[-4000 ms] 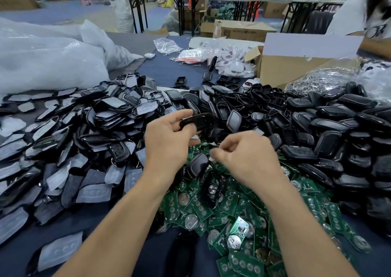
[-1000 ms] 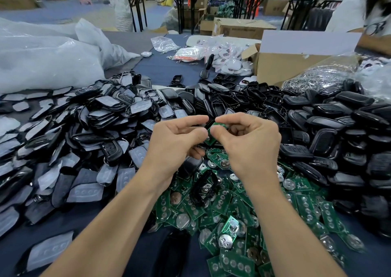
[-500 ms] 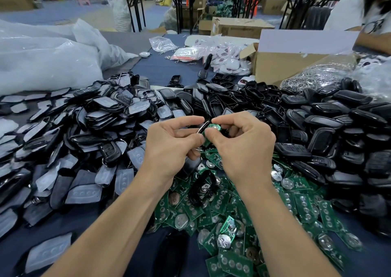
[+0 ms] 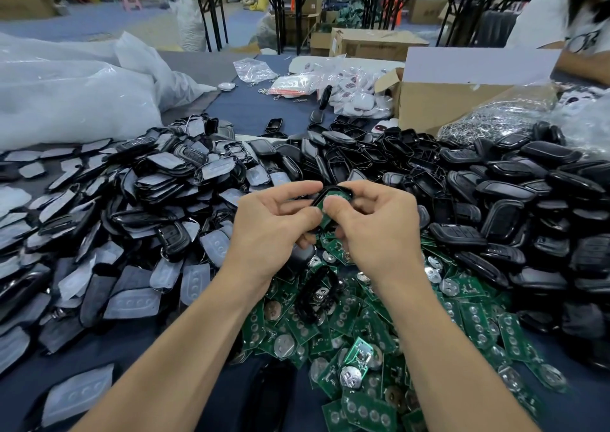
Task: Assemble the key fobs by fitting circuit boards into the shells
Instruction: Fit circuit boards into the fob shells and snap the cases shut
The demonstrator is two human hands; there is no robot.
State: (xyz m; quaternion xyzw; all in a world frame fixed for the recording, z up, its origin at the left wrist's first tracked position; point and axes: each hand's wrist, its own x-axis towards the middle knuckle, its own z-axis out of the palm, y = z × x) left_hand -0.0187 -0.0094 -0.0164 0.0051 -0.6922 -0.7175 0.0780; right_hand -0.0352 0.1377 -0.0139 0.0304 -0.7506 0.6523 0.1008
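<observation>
Both my hands were up over the desk (image 4: 251,108), one black shell (image 4: 333,191) held between them. My left hand (image 4: 274,230) pinched its left edge, fingers curled. My right hand (image 4: 376,230) pressed one green circuit board (image 4: 326,215) into the shell, thumb on the board. Loose boards (image 4: 363,326) were piled near centre, too many to count. Black shells (image 4: 495,200) were heaped right and far, grey-backed shell halves (image 4: 132,220) left. One cardboard box (image 4: 439,101) sat far right.
</observation>
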